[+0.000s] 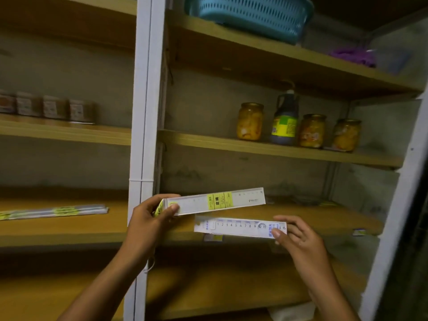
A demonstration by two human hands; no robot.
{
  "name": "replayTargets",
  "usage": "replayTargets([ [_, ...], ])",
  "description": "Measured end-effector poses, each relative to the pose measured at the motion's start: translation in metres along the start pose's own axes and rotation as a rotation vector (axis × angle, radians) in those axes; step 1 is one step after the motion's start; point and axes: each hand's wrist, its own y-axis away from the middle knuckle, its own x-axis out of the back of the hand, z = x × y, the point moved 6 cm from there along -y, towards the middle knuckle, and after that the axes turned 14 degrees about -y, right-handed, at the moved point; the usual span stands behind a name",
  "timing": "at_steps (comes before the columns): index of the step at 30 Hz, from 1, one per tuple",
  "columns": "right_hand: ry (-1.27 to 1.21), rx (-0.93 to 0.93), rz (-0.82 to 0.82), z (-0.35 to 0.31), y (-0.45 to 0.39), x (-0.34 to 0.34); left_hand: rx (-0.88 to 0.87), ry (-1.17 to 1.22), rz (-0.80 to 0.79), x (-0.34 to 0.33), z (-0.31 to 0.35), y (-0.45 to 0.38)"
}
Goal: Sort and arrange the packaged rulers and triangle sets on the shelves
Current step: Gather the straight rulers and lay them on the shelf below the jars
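1. While I hold one pack in each hand, the yellow-label ruler pack could slip, because my left hand only pinches its left end and the long part sticks out with nothing under it
2. I think the numbered ruler pack could tip too, since my right hand grips just its right end with thumb and fingers
3. Both packs are close, one just above the other, so they could bump or get mixed up if I put them down in a hurry
4. Both packs hang in the air in front of the wooden shelf, between my two hands, not yet lying on it
5. Off to my left, a pile of long ruler packs lies on the next shelf, well apart from my hands
6. Higher up stand jars and a blue basket, far from the packs
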Motion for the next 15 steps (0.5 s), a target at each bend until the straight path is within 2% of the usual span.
replayTargets([
  [10, 0.0, 0.054, -0.092, 0.047, -0.129, 0.001, 0.046, -0.061, 0.153, -0.053, -0.05, -0.098],
  [12, -0.004, 0.061, -0.087, 0.052, -0.156, 0.008, 0.095, -0.164, 0.19, -0.061, -0.062, -0.12],
  [15, -0.031, 0.064, -0.041, 0.063, -0.189, 0.025, 0.111, -0.294, 0.157, -0.07, -0.077, -0.148],
])
